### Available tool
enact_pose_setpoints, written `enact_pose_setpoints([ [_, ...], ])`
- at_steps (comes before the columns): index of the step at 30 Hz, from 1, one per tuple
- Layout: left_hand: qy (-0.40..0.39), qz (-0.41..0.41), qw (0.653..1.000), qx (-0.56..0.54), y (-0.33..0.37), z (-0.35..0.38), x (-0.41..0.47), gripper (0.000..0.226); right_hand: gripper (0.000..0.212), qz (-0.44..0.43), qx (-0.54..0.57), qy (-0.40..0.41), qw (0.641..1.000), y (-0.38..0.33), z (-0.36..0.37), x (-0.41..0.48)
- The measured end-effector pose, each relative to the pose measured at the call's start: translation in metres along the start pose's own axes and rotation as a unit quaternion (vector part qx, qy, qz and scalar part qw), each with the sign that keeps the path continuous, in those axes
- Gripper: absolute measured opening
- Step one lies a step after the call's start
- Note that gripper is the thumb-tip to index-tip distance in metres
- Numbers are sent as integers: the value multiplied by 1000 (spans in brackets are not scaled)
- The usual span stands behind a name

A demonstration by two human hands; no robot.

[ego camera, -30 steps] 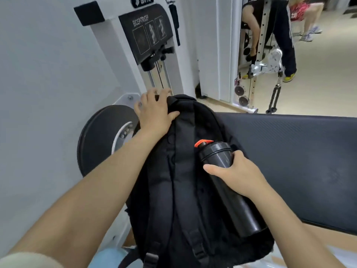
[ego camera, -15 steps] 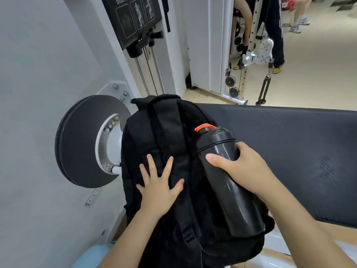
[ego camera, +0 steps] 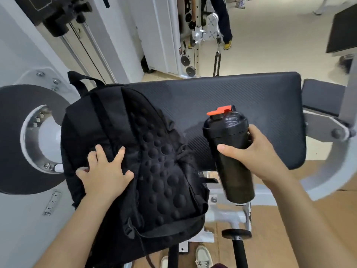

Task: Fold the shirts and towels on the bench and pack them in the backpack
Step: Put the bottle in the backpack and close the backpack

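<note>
Since half a second ago the bottle (ego camera: 234, 176) has come away from the backpack (ego camera: 154, 171) and now hangs well to its right, over the near edge of the worktop (ego camera: 241, 93). The left hand (ego camera: 104, 176) has stayed on the pack.

The backpack lies back panel up across the left end of the worktop. Its long axis runs away from the person, leaning a little left. The carry loop (ego camera: 81, 82) is at the far end, and the bottom overhangs the near edge. It is black fabric, and the padded back panel is covered in raised round bumps. Its opening is hidden, so what is inside cannot be told.

The left hand lies flat with fingers spread, pressing on a shoulder strap. The right hand (ego camera: 257, 157) wraps thumb and fingers round the bottle's upper body.

The bottle is a dark, smooth cylinder that narrows toward the base, with a domed lid and an orange flip cap (ego camera: 219, 111). It stands almost upright, cap uppermost. Its contents cannot be made out.

The worktop is a dark pad with a fine ribbed texture. A round grey disc (ego camera: 13, 142) sits left of the pack.
</note>
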State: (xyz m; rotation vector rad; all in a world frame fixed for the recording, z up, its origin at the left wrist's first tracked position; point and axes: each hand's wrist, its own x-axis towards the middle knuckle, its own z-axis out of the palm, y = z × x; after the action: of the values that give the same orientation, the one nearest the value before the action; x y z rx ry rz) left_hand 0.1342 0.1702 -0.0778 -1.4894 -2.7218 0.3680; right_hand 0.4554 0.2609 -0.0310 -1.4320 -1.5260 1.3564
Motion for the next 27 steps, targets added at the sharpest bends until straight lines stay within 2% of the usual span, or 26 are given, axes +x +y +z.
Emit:
enact_pose_setpoints([
  [1, 11, 8, 1000, -8, 3, -1, -2, 70, 60, -22, 21, -28, 999, -4, -3, -3],
  [3, -12, 11, 997, -74, 11, -2, -6, 69, 64, -61, 43, -133, 988, -15, -2, -8],
  [4, -33, 10, 994, -102, 15, -2, -8, 70, 66, -69, 21, -194, 978, -19, 3, -9],
  [6, -64, 9, 990, -122, 20, -2, -11, 74, 70, -72, -90, -281, 953, -17, 27, -8],
  [8, -81, 7, 989, -127, 22, -2, -17, 77, 74, -62, -184, -286, 938, -1, 53, -3],
  [11, -103, 22, 988, -115, 22, 1, -30, 77, 73, -27, -191, -252, 948, 20, 68, 11],
  [16, -96, 61, 993, -33, 28, -8, -51, 60, 68, -31, -211, -277, 937, 29, 65, 22],
  [17, -81, 70, 994, -5, 28, -14, -52, 53, 66, -35, -220, -280, 934, 29, 65, 23],
  [19, 31, 119, 992, 15, 25, -32, -50, 35, 66, -37, -229, -287, 929, 32, 64, 23],
  [21, 186, 224, 957, -19, 24, -53, -42, 33, 70, -44, -238, -287, 927, 33, 64, 22],
  [23, 301, 368, 880, -16, 36, -72, -26, 38, 74, -63, -245, -280, 926, 36, 67, 20],
  [24, 310, 420, 853, 17, 44, -80, -16, 40, 75, -73, -247, -279, 925, 37, 68, 20],
  [25, 284, 443, 847, 67, 52, -86, -4, 45, 75, -80, -239, -284, 925, 38, 68, 19],
  [27, 180, 430, 866, 180, 60, -88, 25, 66, 70, -77, -191, -304, 930, 39, 65, 20],
])
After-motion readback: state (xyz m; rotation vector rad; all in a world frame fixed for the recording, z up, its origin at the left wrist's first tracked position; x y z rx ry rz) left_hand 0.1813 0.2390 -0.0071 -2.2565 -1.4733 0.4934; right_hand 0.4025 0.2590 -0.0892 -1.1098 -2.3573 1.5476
